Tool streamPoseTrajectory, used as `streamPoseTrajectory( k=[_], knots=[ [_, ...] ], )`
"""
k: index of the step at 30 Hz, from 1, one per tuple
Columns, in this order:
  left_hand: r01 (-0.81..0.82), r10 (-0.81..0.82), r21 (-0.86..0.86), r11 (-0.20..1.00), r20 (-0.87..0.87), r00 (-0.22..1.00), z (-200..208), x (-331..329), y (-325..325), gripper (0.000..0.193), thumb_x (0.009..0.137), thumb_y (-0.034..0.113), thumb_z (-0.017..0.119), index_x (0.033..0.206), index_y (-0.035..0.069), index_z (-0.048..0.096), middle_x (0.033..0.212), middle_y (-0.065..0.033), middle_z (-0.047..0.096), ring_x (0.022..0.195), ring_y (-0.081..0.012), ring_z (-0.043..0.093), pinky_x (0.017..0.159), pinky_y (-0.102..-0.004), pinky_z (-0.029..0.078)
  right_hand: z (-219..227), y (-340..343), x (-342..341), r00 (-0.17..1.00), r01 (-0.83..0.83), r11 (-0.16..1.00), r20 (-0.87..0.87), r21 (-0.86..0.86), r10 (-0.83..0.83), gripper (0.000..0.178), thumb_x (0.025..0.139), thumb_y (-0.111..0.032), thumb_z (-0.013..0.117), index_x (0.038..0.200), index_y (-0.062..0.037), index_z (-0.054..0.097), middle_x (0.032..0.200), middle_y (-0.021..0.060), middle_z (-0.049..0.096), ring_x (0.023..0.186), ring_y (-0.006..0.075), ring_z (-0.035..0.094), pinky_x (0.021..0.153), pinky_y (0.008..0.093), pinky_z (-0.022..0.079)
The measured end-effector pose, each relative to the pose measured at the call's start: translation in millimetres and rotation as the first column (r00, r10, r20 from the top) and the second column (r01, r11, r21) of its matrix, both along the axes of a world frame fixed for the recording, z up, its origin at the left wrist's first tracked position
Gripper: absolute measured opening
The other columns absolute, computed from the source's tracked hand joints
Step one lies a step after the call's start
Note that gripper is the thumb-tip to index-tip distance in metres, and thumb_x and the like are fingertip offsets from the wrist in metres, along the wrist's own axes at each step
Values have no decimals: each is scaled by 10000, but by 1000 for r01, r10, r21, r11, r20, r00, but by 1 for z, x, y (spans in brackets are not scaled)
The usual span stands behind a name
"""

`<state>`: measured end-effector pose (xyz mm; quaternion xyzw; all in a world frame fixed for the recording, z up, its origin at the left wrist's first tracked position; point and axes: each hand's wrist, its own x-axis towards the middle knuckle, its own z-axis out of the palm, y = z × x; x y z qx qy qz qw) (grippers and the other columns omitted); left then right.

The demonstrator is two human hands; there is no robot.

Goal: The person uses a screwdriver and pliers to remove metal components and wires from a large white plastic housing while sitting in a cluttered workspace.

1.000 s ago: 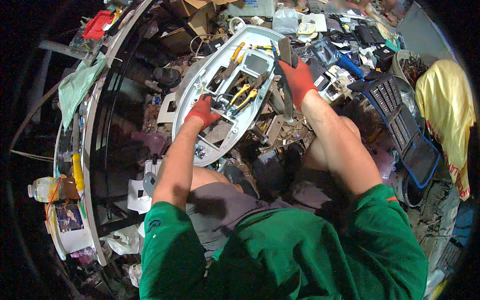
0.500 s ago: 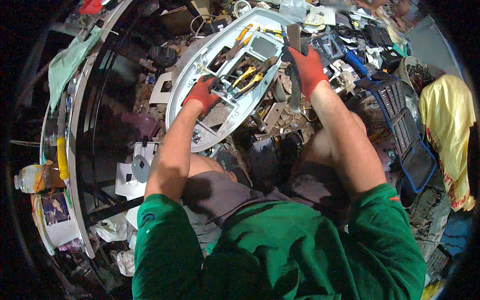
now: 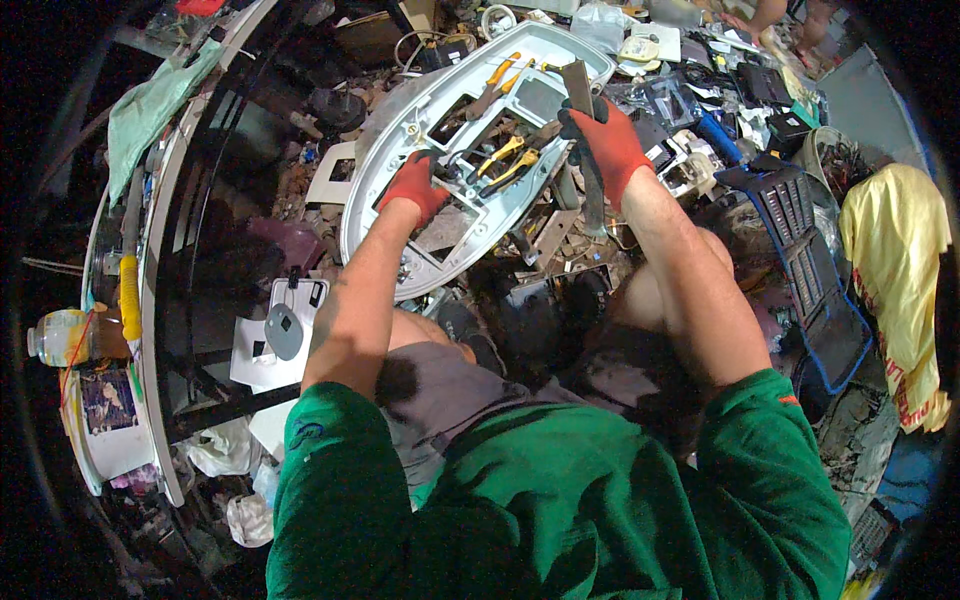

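While both hands wear red gloves, the left hand (image 3: 414, 187) rests with curled fingers on the near part of a long white plastic housing (image 3: 400, 120), gripping an inner edge of it. The right hand (image 3: 606, 150) sits at the housing's right rim, closed around a flat dark grey strip (image 3: 579, 90) that sticks up past the fingers. Between the two hands, inside the housing, lie yellow-handled pliers (image 3: 505, 165), and an orange-handled tool (image 3: 500, 72) lies farther up the housing. This housing tilts across a heap of scrap parts, above the person's knees. Right of the housing stands a dark slatted grille (image 3: 800, 240), and beyond that a yellow cloth (image 3: 900, 260). Left of the housing runs a curved white frame (image 3: 150, 300) with a green cloth (image 3: 150, 110) draped over it.
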<state>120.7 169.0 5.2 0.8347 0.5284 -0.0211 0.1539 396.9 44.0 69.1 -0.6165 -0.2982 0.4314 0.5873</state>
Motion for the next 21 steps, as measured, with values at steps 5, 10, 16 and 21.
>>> streamPoseTrajectory(
  k=[5, 10, 16, 21],
  knots=[
    [-29, 27, 123, 992, 22, 999, -10, 4, -5, 671, 762, 280, 735, 1352, 74, 491, 1458, -128, 384, 1278, -316, 476, 1065, -379, 406, -6, 1, 5, 996, 37, 999, 80, 15, -38, 298, 873, -208, 645, 1111, -28, 630, 974, 65, 652, 853, 165, 584, 774, 355, 469],
    [-1, 1, 6, 1000, 6, 1000, -2, -1, -1, 702, 756, 256, 746, 1371, 72, 463, 1460, -152, 395, 1298, -322, 459, 1083, -377, 390, 0, -1, 0, 998, 16, 999, -63, 41, -14, 291, 871, -217, 646, 1105, -44, 633, 926, 66, 641, 823, 164, 579, 738, 361, 467],
    [-34, 37, -45, 998, 54, 998, 3, 17, -11, 731, 736, 261, 737, 1394, 95, 465, 1505, -156, 334, 1311, -323, 450, 1095, -373, 381, -7, 2, 10, 994, 47, 998, 95, 44, -51, 237, 874, -190, 648, 1057, -42, 630, 897, 50, 632, 795, 152, 567, 719, 339, 460],
    [-80, 81, 43, 996, -39, 996, -1, -6, -2, 736, 739, 276, 741, 1379, 39, 464, 1475, -159, 369, 1295, -324, 469, 1083, -373, 397, 10, 2, -9, 1000, 14, 998, 3, 65, -14, 267, 874, -217, 651, 1065, -32, 634, 931, 60, 642, 827, 170, 575, 761, 351, 460]
  ],
)
